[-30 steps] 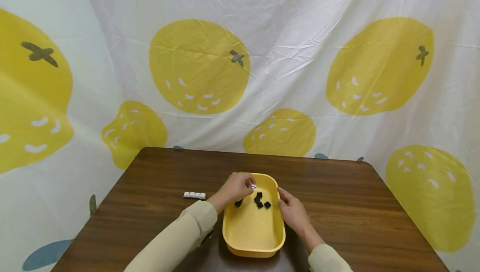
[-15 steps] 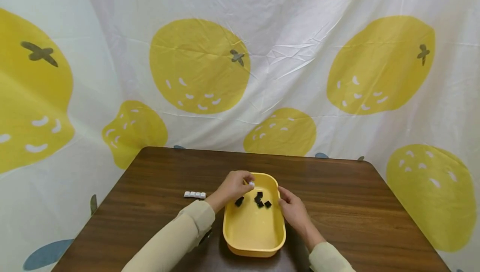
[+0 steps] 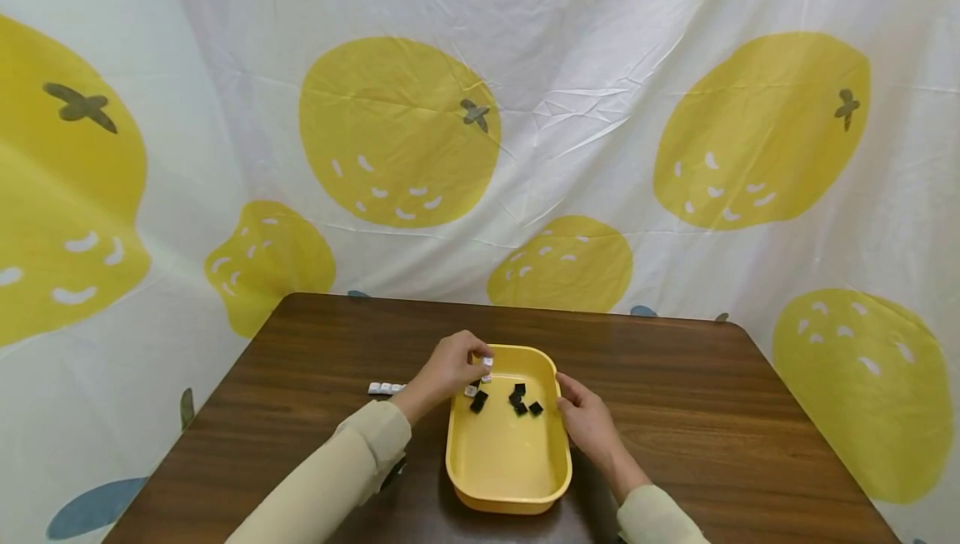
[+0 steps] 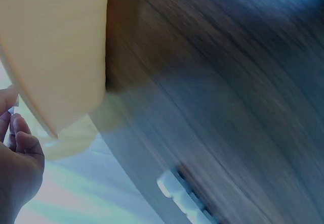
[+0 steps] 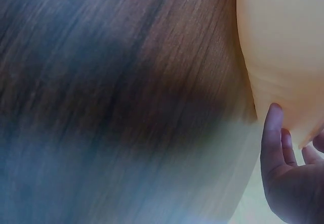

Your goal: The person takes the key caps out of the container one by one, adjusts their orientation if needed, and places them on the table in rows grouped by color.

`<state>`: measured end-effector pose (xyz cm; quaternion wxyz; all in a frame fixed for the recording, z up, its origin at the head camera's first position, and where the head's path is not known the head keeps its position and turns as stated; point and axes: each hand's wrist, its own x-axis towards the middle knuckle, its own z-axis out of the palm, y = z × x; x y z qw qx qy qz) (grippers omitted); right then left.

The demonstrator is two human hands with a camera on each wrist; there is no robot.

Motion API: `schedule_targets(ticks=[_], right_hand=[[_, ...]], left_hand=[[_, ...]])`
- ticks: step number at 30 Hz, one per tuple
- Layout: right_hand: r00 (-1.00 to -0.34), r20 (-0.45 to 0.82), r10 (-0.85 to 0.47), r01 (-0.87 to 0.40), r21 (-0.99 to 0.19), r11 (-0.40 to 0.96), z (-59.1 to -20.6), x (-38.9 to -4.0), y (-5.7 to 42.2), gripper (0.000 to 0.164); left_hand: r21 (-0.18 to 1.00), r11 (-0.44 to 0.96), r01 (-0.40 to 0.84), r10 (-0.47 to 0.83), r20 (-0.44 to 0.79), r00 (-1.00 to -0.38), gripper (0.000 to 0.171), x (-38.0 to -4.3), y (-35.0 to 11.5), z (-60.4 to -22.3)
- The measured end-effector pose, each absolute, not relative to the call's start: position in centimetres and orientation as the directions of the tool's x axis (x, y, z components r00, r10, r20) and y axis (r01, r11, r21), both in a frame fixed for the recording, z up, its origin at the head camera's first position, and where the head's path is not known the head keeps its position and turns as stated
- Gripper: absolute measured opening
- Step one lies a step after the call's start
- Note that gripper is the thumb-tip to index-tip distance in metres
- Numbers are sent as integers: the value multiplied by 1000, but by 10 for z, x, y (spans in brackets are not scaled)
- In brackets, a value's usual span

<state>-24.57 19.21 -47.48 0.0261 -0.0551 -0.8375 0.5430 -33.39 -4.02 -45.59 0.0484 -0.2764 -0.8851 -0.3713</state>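
Observation:
Over the far left part of a yellow plastic tray [image 3: 510, 477], my left hand [image 3: 450, 365] pinches a small white keycap [image 3: 487, 362] between thumb and fingertips. Just below it another white keycap [image 3: 486, 377] shows, and a further one [image 3: 470, 391] lies by the tray's left wall. Several black square pieces [image 3: 517, 399] are scattered on the tray floor. My right hand [image 3: 588, 421] holds the tray's right rim. In the right wrist view its fingers [image 5: 273, 133] lie along the outer wall, with the thumb at the rim.
A short row of white keycaps [image 3: 386, 389] stands on the brown wooden table [image 3: 675, 411], left of the tray and partly behind my left wrist. The row's dark undersides show in the left wrist view. A lemon-print cloth [image 3: 570, 136] hangs behind the table.
My left hand has moved left and slightly up inside the tray, still pinching a white keycap. More white keycaps at the tray's left have come into sight. The right hand stays put.

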Motion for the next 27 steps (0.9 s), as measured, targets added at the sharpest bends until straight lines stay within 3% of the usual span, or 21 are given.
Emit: schedule_targets(ticks=[9,18,27], right_hand=[[-992,-15,128,65,-917,393,-477,-246,192,46],[-992,-18,122,63,-924,377,-477,-246,191,46],[-992,-23,127,73,-914,399,-474,-245,190,46]], left_hand=[[657,580,482,358,326,-875,14,-337,-73,-456],[655,638,405,241,331,-913,15,-345,-135,-459],[600,709,369,245,281,-928,16,-344,-202,-470]])
